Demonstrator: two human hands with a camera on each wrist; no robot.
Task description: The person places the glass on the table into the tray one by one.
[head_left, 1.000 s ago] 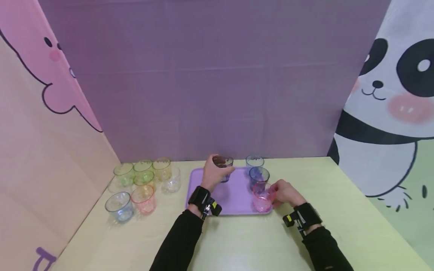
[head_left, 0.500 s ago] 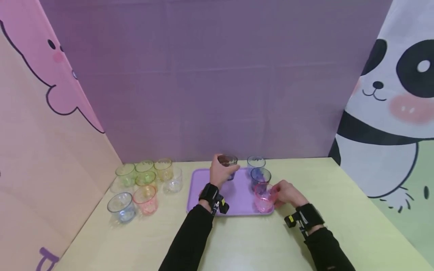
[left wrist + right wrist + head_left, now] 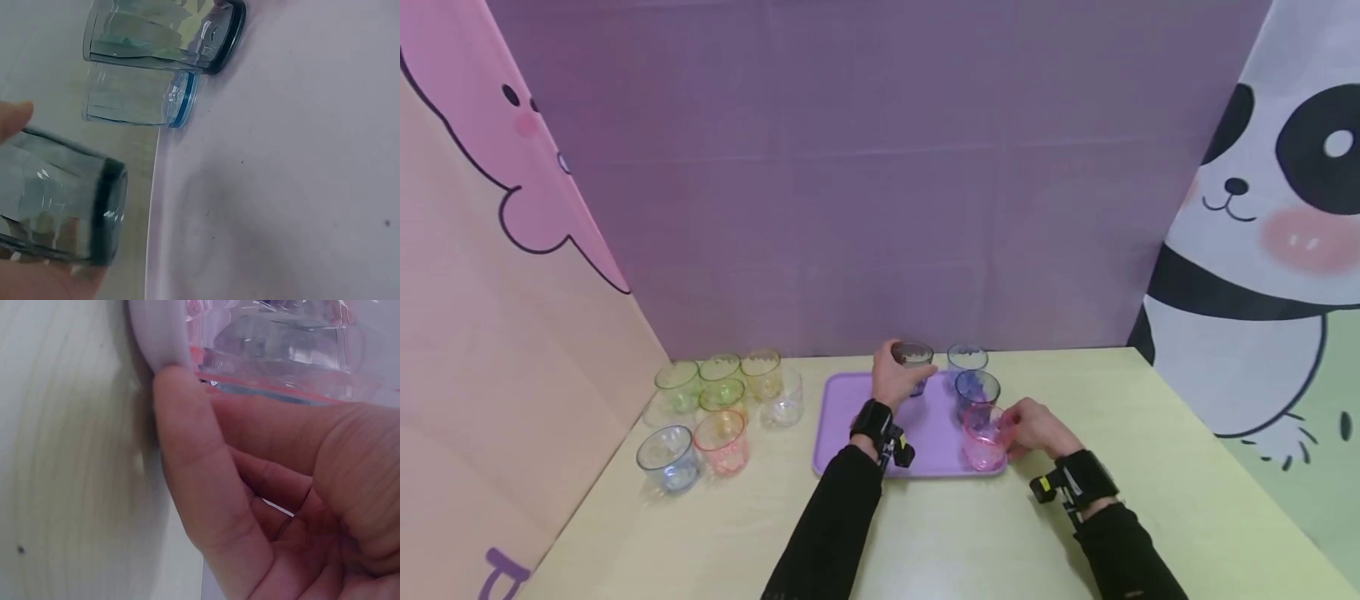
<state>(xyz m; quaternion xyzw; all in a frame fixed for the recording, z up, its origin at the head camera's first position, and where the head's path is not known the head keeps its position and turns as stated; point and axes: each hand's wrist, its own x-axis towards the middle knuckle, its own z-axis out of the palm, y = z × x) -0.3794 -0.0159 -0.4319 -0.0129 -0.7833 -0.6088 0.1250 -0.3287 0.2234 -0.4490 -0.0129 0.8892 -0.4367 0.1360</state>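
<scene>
My left hand (image 3: 897, 379) has its fingers clamped around the dark glass (image 3: 913, 360) at the purple tray's (image 3: 857, 454) far edge; my right hand (image 3: 1033, 427) curls its fingers on the pink glass (image 3: 982, 437) at the near-right corner.

1. No word, brand name or number can be read anywhere in the three views.
2. The one mark that looks like writing is a purple stroke (image 3: 497, 571) at the near left edge of the head view, low on the pink wall panel (image 3: 490, 333); it is cut off by the frame and cannot be read as a letter.
3. The wrist bands carry small yellow patches, one on the left band (image 3: 892, 447) and one on the right band (image 3: 1042, 484); both are too small to show any writing.
4. The glasses and the purple tray (image 3: 850, 417) show no label or print.
</scene>
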